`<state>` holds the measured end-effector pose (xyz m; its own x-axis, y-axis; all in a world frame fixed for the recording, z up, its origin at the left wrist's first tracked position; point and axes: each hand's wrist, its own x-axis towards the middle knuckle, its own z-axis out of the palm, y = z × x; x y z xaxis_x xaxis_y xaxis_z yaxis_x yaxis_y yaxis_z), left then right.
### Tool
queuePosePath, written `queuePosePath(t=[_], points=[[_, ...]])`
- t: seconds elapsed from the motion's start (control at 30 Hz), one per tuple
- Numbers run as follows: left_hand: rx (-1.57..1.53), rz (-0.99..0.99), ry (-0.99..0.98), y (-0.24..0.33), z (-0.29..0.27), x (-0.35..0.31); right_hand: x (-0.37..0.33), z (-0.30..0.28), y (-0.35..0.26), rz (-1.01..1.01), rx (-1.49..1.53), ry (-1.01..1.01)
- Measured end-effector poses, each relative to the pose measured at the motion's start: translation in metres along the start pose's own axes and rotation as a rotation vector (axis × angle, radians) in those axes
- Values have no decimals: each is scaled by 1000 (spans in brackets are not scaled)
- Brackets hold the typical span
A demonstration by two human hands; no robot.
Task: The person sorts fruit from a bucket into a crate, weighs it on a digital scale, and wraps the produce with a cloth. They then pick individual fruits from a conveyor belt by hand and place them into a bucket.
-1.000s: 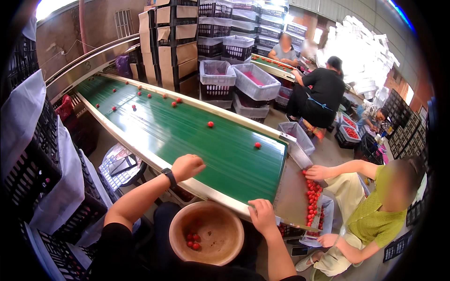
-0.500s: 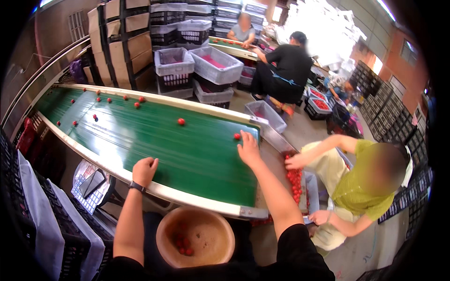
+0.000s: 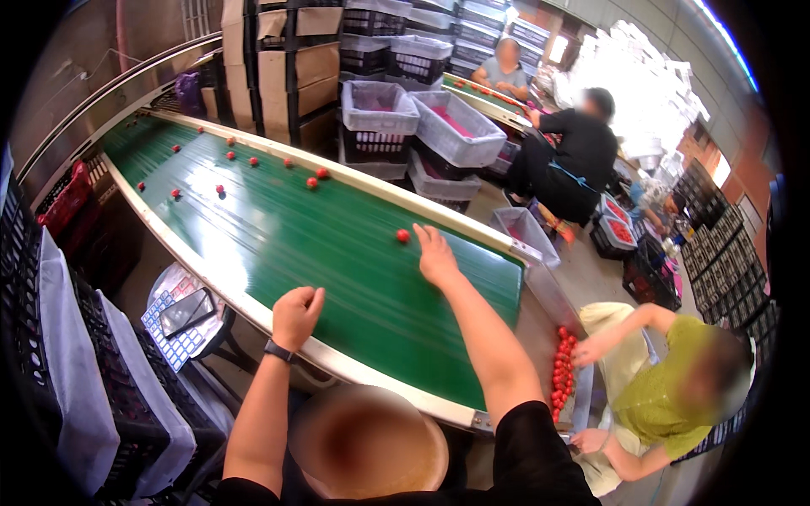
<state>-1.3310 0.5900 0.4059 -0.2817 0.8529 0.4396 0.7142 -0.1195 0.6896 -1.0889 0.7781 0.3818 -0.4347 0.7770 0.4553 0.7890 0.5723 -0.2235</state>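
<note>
A green conveyor belt slopes across in front of me, carrying scattered small red cherry tomatoes. My right hand reaches over the belt, fingers stretched out and apart. Just left of its fingertips lies one cherry tomato; a narrow gap seems to separate them. My left hand is at the belt's near edge, fingers curled into a fist and thumb up; whatever is inside it, if anything, is hidden. Below, between my forearms, stands a round tan bowl, its inside blurred.
Right of the belt's end, a co-worker in green reaches to a trough of cherry tomatoes. Lined crates are stacked beyond the belt. At left, a phone rests on a stool beside more crates. Other people sit farther back.
The view has swung left. My right hand has moved up the belt to another cherry tomato; the one beside it before no longer shows on the belt. The cherry tomatoes have travelled toward the belt's end.
</note>
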Motion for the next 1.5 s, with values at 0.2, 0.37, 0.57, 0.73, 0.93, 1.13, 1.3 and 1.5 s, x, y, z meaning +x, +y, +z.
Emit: queuePosePath(t=[0.2,0.37,0.57,0.73,0.93,1.13,1.3,1.5], points=[[-39,-17,-7,4,2,1,44,21,-13,174,-129,-333],[-90,-44,15,-1,-2,0,79,33,-37,277,337,-331],[-188,-57,40,2,-4,0,142,103,-72,-81,264,-18],[-129,9,19,4,-5,1,180,129,-87,64,200,-61],[-189,29,0,7,0,3,183,131,-27,172,375,-115],[-244,-44,11,5,-4,2,169,104,5,205,332,13],[-195,-69,24,-2,-10,0,182,99,-53,-145,-296,-183],[-217,-43,17,-2,-6,2,175,91,-24,361,349,-406]])
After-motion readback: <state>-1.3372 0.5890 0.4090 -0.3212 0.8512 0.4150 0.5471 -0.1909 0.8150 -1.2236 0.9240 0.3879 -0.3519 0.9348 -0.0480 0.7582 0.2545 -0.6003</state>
